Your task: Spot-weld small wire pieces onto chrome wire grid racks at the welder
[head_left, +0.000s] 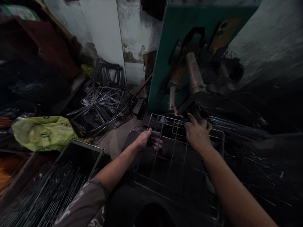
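Observation:
A rectangular wire rack [170, 160] of thin metal rods is tilted in front of me, its far edge close under the metal electrodes [172, 97] of a green spot welding machine [163, 60]. My left hand [149, 141] is closed around the rack's left side wire, thumb on top and fingers underneath. At the far edge, right of the electrode tip, my right hand [198, 131] grips the rack with bent fingers. Its fingertips are partly hidden in the dark. A small bent wire loop [175, 128] shows within the rack near the far edge, between my hands.
Wire frames [101, 105] lie in a tangled heap on the floor at left. A crate [100, 154] with many loose metal rods [52, 189] stands at lower left, beside a yellow-green sack [44, 132]. More thin rods [236, 126] lie at right. A phone [224, 33] rests against the machine.

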{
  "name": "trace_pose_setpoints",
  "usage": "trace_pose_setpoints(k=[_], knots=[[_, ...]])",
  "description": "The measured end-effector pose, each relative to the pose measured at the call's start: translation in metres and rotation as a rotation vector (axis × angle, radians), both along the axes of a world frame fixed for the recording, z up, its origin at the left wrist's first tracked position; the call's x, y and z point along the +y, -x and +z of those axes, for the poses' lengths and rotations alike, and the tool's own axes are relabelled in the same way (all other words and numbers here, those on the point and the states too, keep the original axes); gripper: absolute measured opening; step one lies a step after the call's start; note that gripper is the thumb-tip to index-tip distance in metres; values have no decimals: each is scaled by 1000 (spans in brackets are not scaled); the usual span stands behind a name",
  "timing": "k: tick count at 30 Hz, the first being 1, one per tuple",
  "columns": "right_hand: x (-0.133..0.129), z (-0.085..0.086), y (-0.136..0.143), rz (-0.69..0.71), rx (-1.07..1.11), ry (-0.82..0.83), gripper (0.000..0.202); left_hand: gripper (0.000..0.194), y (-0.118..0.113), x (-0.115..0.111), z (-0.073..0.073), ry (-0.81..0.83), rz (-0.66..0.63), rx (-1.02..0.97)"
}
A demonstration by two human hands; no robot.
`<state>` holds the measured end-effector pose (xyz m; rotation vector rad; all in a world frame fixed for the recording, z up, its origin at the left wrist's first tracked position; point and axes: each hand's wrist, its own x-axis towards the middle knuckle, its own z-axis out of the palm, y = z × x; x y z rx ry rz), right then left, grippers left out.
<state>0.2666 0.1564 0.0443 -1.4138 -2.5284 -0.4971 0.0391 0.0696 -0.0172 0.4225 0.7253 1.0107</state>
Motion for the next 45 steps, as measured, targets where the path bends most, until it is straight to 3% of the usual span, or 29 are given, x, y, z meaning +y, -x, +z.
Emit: trace_pose_setpoints(k=[15,25,32,45], knots=[[27,-8,-5,34,80,-7,23,56,-6,21,-2,29,33,8],[43,-2,-9,32,66,37,21,56,-9,37,-8,14,1,-53],[52,-8,-11,56,105,18,20,54,-11,41,0,34,21,-11],[56,-14,-7,22,109,69,24,54,-11,42,-4,7,25,-5]])
